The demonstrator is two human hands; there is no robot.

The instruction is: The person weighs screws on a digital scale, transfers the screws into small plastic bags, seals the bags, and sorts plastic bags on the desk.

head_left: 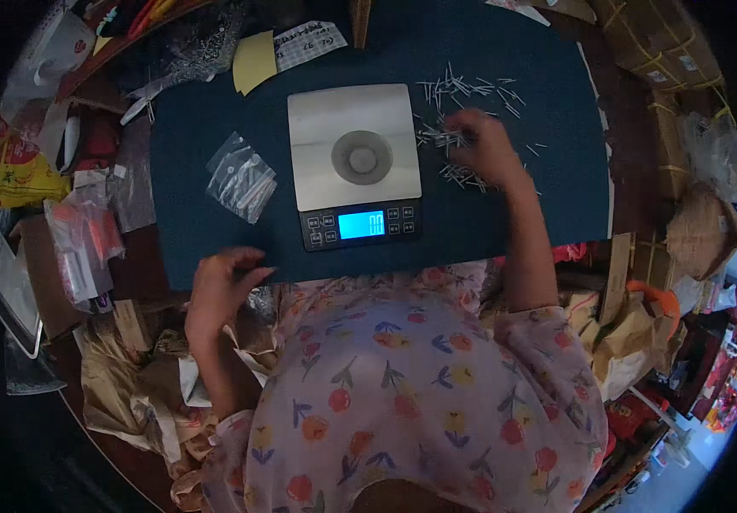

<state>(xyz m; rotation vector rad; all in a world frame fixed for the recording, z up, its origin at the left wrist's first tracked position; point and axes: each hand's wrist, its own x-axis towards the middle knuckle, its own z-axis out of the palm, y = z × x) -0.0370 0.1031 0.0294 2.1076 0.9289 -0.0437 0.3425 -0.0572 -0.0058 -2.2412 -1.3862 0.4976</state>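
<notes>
Dim room for us here, folks: black swallows the corners and the lens bows the table (pixel 185 171) edges! The blue display (pixel 362 225) glows, a soft sheen sits on the steel plate (pixel 351 109), pale light washes the lower right, and the thin pieces (pixel 452 85) look grainy.

Yellow paper (pixel 254 65); handwritten slip (pixel 309 48), adjoining; yellow-and-red packet (pixel 20 178), over at far left; yellow-strapped cardboard carton (pixel 672 47), upper right.
</notes>
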